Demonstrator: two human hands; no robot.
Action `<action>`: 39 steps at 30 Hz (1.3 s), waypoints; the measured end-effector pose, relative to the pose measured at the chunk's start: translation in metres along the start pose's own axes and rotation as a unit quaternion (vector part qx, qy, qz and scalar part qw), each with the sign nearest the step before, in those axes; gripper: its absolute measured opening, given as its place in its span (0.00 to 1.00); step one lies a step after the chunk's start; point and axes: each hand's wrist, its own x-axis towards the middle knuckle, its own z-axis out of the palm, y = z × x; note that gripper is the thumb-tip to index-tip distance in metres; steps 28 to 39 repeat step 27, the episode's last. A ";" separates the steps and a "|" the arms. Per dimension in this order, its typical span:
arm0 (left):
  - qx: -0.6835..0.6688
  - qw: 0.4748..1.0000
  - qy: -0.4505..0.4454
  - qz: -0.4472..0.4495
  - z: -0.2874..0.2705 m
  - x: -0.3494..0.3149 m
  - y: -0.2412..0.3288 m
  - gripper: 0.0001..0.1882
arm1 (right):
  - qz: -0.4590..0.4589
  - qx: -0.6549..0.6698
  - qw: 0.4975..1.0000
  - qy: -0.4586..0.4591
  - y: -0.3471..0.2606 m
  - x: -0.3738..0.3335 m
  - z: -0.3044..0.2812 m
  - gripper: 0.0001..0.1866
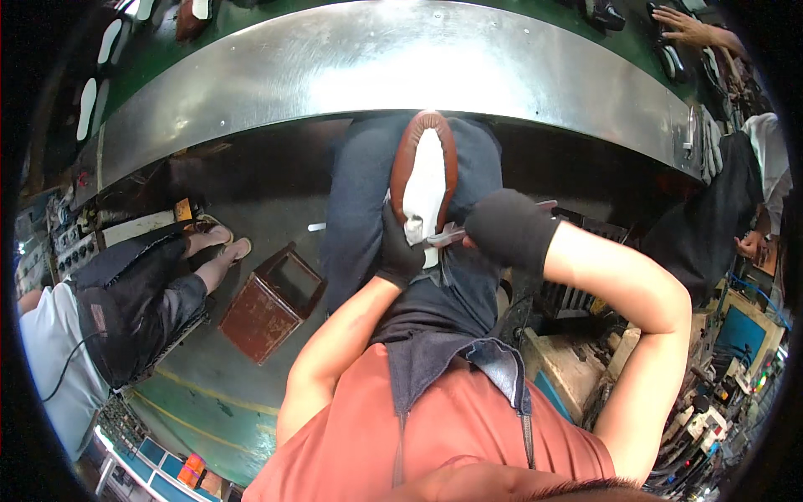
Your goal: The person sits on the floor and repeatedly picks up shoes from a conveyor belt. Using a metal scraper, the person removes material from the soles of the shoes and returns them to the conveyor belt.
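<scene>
A brown leather shoe (450, 167) lies sole up across my thighs, its toe pointing away from me. Its underside is a white insole (427, 171), with the leather edge pleated around the toe. My left hand (401, 251), in a black glove, is closed around the heel end from the left. In my right hand (508, 230), also black-gloved, is a pliers-like metal tool (449, 237). Its head reaches the heel area beside my left fingers, and a handle end sticks out past the hand. Exactly where the tool's jaws touch is too small to tell.
A steel-edged bench (401, 63) runs across in front of my knees, with white soles (87, 109) on the green surface at far left. A brown box-like stool (272, 305) stands left. Someone sits beyond it; another person's hand (690, 27) is at far right. Machinery (569, 368) crowds my right.
</scene>
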 end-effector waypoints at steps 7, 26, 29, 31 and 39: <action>0.122 0.953 -0.273 0.042 -0.054 0.028 0.020 0.30 | -0.142 0.162 0.966 0.142 -0.038 -0.001 0.045 0.20; -0.081 0.983 -0.088 -0.136 0.002 0.027 0.045 0.36 | 0.012 -0.012 0.965 0.262 0.022 -0.042 0.055 0.16; -0.029 0.993 -0.062 -0.093 0.004 0.028 0.035 0.42 | 0.022 0.035 0.980 0.196 0.024 -0.048 0.050 0.14; -0.029 0.993 -0.062 -0.093 0.004 0.028 0.035 0.42 | 0.022 0.035 0.980 0.196 0.024 -0.048 0.050 0.14; -0.029 0.993 -0.062 -0.093 0.004 0.028 0.035 0.42 | 0.022 0.035 0.980 0.196 0.024 -0.048 0.050 0.14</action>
